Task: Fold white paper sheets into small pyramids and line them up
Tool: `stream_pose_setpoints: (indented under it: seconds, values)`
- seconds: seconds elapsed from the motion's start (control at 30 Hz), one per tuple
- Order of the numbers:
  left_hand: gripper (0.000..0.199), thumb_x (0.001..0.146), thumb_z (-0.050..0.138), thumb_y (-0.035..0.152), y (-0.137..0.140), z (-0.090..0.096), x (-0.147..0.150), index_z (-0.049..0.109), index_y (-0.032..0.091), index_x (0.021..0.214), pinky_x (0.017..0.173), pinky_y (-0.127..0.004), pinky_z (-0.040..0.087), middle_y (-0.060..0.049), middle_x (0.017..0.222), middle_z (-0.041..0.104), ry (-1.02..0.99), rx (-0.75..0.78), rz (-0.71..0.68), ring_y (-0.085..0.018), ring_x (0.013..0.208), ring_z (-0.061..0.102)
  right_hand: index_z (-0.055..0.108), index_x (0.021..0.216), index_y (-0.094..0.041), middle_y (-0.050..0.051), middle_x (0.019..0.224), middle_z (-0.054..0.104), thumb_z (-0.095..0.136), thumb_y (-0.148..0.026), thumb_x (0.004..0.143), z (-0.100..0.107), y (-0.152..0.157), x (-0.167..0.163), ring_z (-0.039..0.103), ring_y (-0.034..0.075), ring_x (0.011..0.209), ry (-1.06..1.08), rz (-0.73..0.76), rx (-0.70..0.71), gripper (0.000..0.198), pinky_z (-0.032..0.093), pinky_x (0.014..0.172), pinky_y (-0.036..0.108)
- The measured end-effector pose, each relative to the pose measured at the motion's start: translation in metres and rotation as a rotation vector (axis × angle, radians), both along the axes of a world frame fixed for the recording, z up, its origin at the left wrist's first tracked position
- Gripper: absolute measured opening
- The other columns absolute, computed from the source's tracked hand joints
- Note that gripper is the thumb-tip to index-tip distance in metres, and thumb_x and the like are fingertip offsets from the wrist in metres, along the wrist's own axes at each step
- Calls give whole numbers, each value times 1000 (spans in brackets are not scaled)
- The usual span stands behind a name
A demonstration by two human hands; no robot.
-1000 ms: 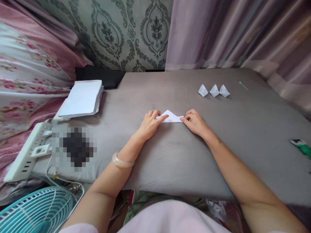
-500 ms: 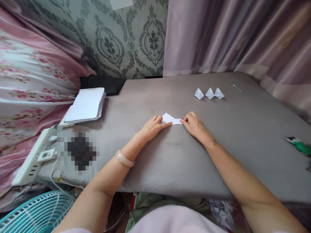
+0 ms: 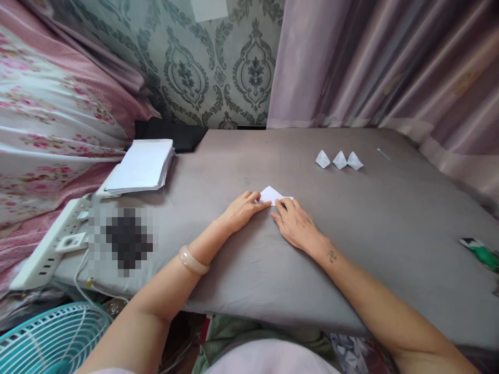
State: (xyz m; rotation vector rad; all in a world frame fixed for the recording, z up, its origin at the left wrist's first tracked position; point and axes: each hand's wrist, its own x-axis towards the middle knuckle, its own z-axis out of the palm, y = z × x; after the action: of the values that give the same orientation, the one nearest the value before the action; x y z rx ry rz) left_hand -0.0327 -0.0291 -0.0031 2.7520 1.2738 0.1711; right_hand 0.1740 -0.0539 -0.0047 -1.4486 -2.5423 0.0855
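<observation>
White folded-paper piece (image 3: 269, 194) pointing its triangular peak forward, long axis running left-right, left hand (image 3: 242, 210) pressing left end, grip closure unclear, right hand (image 3: 296, 224) touching right part, grip lying open

Folded paper (image 3: 270, 194): plain white, as we see it.
Three folded pieces (image 3: 340, 160): white, toward the table's far edge.
Table (image 3: 241, 265): we see plain grey.
Paper stack (image 3: 142, 163): white, near the left edge.
Flat bundle (image 3: 185, 136): black, at the far left corner.
Wallpaper (image 3: 220, 62): we make out grey-green with darker damask scrolls.
Far curtain (image 3: 331, 62): mauve.
Left drape (image 3: 50, 130): pink, and white with pink flowers.
Power strip (image 3: 49, 246): white.
Fan (image 3: 58, 335): turquoise, by the near left corner.
Bangle (image 3: 193, 263): we see creamy white.
</observation>
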Motion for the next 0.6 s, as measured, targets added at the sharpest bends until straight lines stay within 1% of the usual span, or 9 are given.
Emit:
stream_pose_setpoints:
  seconds: [0.1, 0.23, 0.33, 0.43, 0.5, 0.6]
  values:
    - [48, 94, 34, 12, -7, -2, -13, 50, 23, 138, 98, -35, 42, -12, 126, 51, -58, -19, 13, -21, 105, 48, 53, 132, -11, 18, 119, 58, 34, -39, 98, 0, 2, 1, 50, 31, 106, -33, -10, 12, 48, 49, 82, 42]
    - [52, 89, 32, 6, -18, -1, -23, 50, 20, 136, 99, -35, 43, -11, 126, 55, -60, -33, 56, -22, 110, 48, 55, 130, -15, 17, 117, 59, 35, -38, 98, 0, 2, -1, 50, 31, 104, -45, -24, 45, 45, 49, 78, 41]
    - [54, 86, 33, 3, -25, -1, -27, 49, 17, 135, 98, -34, 45, -11, 127, 56, -42, -45, 105, -23, 112, 48, 55, 130, -13, 19, 114, 59, 34, -38, 98, -1, 1, -1, 50, 32, 101, -61, -57, 68, 46, 49, 76, 42]
    - [54, 85, 33, 3, -30, -2, -30, 49, 16, 135, 96, -34, 47, -10, 130, 57, -46, -56, 166, -23, 114, 48, 57, 126, -10, 21, 112, 58, 33, -36, 97, -1, 0, 3, 50, 32, 97, -80, -85, 70, 46, 48, 72, 42]
    - [51, 86, 32, 4, -32, -2, -30, 52, 16, 133, 95, -34, 47, -10, 129, 57, -61, -54, 182, -23, 115, 49, 59, 123, -9, 21, 107, 59, 34, -34, 97, 0, -1, 6, 50, 32, 93, -87, -111, 84, 44, 47, 69, 42]
    - [42, 88, 36, 9, -32, 5, -26, 60, 17, 122, 90, -34, 49, -11, 121, 61, -88, -31, 210, -23, 110, 52, 63, 116, -10, 21, 100, 59, 34, -31, 96, 2, 1, 9, 50, 32, 91, -79, -128, 101, 41, 45, 68, 42]
